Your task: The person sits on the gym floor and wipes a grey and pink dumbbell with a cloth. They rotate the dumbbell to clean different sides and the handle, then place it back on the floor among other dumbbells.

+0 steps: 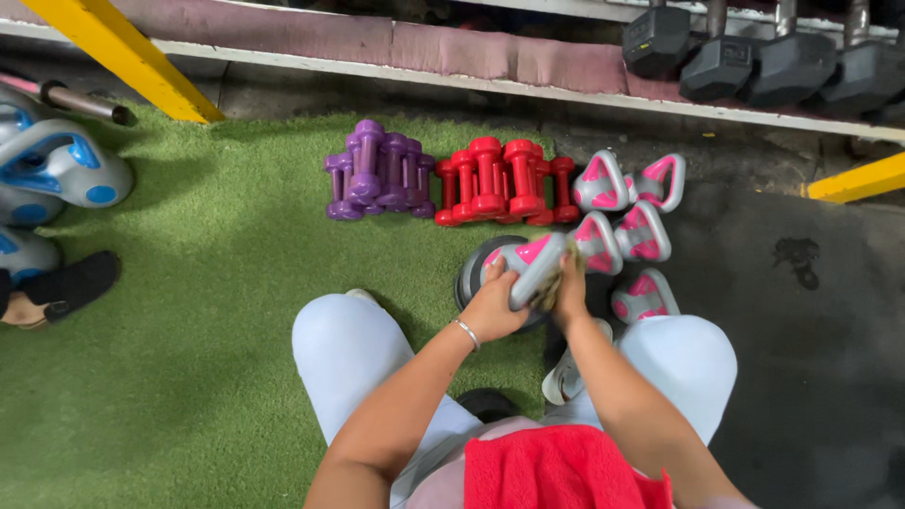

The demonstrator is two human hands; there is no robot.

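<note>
I squat over green turf and hold a grey and pink kettlebell (531, 265) in front of my knees. My left hand (492, 306) grips its left side from below. My right hand (568, 287) presses a small cloth against its right side, and the cloth is mostly hidden. Under the kettlebell lies a dark round weight plate (468, 273). Several more grey and pink kettlebells (629, 207) stand just beyond my hands.
A row of red dumbbells (500, 181) and purple dumbbells (377, 170) lies on the turf (189, 311). Black hex dumbbells (754, 57) fill a rack at top right. Grey and blue kettlebells (57, 165) and another person's foot (57, 287) are at left. A red cloth (556, 471) rests on my lap.
</note>
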